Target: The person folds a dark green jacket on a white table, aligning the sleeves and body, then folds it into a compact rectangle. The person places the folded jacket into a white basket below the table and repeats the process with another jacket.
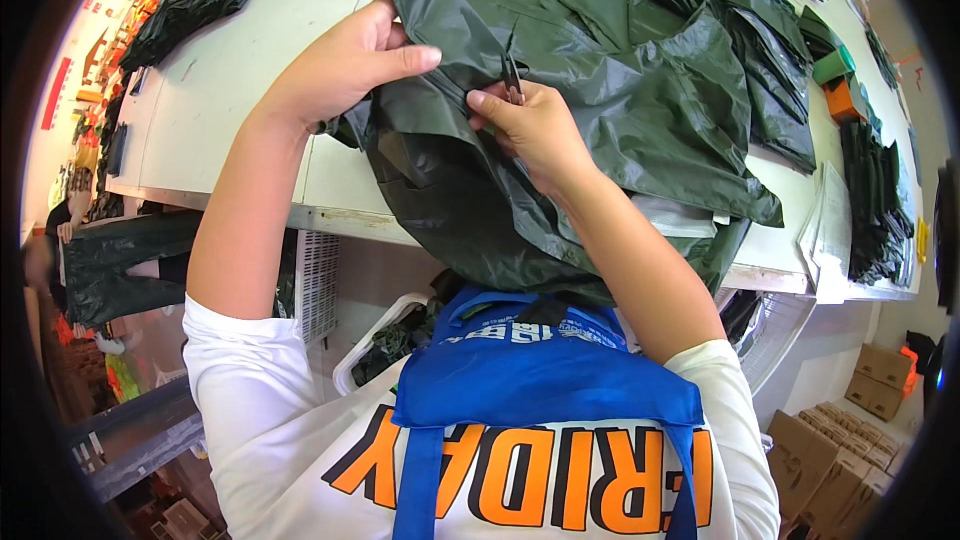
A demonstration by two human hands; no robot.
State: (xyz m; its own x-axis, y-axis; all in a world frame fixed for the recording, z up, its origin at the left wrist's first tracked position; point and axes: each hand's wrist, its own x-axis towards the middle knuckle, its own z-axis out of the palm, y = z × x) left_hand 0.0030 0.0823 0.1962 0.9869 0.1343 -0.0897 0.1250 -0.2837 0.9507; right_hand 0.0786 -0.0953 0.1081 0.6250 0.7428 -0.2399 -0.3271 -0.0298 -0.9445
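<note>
A glossy dark green waterproof garment (620,110) lies spread and rumpled over the white table, its near part drooping past the front edge. My left hand (345,65) grips its upper left part, fingers behind the fabric and thumb in front. Dark thread snips (512,77) are held in my right hand (540,130), with their narrow blades pointing up and away from me. The right thumb and fingers also rest against a fold of the garment. Part of the snips is hidden inside that hand.
Folded dark green garments (200,10) lie at the table's far left, with more stacks (765,70) at the right. An orange box (846,100) stands near the right edge. Below are a white basket (350,345) and cardboard boxes (805,455). Another person's hand (66,231) shows far left.
</note>
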